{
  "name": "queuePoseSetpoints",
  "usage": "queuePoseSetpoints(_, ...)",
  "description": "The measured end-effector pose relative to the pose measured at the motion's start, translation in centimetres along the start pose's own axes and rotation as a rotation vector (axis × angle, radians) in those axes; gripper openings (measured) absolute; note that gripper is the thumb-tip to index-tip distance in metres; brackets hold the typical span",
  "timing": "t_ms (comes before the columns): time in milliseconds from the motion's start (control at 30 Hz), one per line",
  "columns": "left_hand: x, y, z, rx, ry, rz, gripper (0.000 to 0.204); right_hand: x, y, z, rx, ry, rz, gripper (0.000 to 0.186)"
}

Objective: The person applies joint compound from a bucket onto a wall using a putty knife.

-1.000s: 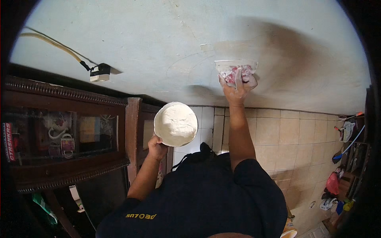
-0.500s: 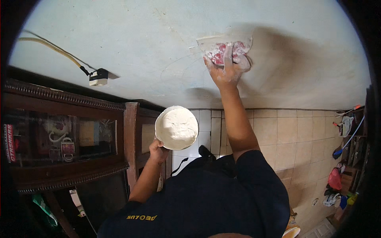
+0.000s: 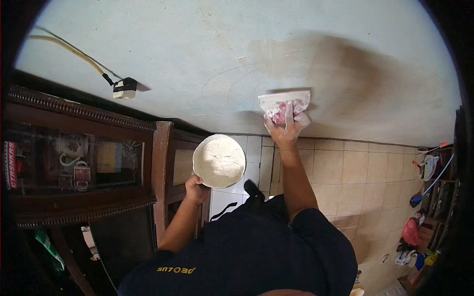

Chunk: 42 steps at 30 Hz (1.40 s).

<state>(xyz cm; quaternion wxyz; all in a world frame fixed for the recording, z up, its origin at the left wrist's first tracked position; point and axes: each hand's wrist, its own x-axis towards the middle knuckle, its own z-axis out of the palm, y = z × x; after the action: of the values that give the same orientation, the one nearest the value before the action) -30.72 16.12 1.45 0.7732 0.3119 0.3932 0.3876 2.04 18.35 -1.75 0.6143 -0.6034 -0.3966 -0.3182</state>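
My left hand [image 3: 196, 190] is closed on the rim of a round white container [image 3: 218, 160] filled with creamy white paste, held out below the wall. My right hand [image 3: 289, 127] grips a wide, flat spreader [image 3: 282, 101] with a pink-red patterned face smeared white, pressed on or just at the pale blue wall [image 3: 197, 44]; white residue coats those fingers. Faint patches and scrawled lines mark the wall around the spreader, and a broad shadow falls to its right.
At left stands a dark wooden glass-door cabinet [image 3: 79, 202]. A socket box [image 3: 124, 89] with a yellow cable sits on the wall above it. Below are floor tiles [image 3: 353, 167], and at right a shelf with a red bag [image 3: 411, 231] and a blue-headed broom [image 3: 416, 200].
My right hand with the spreader rose along the wall half a second ago and is now lower down again. My left hand and the container have shifted slightly downward in view.
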Motion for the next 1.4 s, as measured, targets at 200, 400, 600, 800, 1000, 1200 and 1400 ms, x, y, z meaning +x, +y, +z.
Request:
queuePoseSetpoints(200,0.9,-0.3,-0.4,-0.018,-0.041,-0.007,0.068,12.7,-3.8,2.4,0.045,0.118,-0.242,0.064)
queuePoseSetpoints(400,0.0,0.2,0.6,-0.069,-0.060,0.006,0.068,9.3,-1.4,4.6,-0.064,0.138,-0.093,0.062)
queuePoseSetpoints(600,-0.5,0.5,-0.5,-0.034,-0.002,-0.030,0.067,0.1,0.5,1.5,-0.115,-0.122,0.075,0.064)
queuePoseSetpoints(800,0.7,-0.3,-1.1,0.008,-0.025,-0.014,0.068,6.5,-0.9,0.1,-0.240,-0.014,-0.384,0.073)
queuePoseSetpoints(1000,1.3,0.1,-0.3,0.010,-0.076,-0.025,0.069,8.0,1.6,2.6,-0.106,0.126,-0.081,0.069)
queuePoseSetpoints(1200,0.4,0.9,1.7,0.066,-0.007,-0.037,0.070,-1.1,3.5,0.2,-0.215,-0.151,0.069,0.072)
queuePoseSetpoints(1400,1.1,0.6,0.9,0.110,-0.013,0.023,0.073,9.3,-3.2,-2.8,-0.090,0.000,0.056,0.079)
